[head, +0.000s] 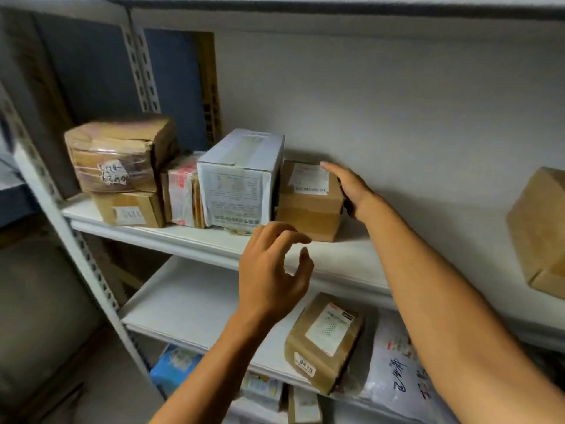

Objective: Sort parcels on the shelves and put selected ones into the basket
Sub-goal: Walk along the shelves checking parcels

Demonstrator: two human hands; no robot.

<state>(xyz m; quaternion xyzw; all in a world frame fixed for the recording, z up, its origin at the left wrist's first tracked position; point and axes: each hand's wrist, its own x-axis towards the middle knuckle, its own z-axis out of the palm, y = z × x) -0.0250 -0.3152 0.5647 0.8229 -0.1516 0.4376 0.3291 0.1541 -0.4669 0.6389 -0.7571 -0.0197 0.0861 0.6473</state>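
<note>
Left hand (272, 270): forearm enters from 6 o'clock, bare, rising toward 12. Back of hand faces the camera. Fingers (287, 235) loosely curled and spread, thumb (305, 264) apart from them at 3 o'clock, leaving an empty gap. Hand holds nothing.

Right hand (351, 191): bare arm comes in from 4 o'clock, long and nearly straight, running toward 10 o'clock. Wrist roughly in line with the forearm. Hand flattened, fingers together and extended, tips pointing to 10 o'clock. Palm turned leftward; its underside is hidden. Sits higher and farther out than the left hand.
</note>
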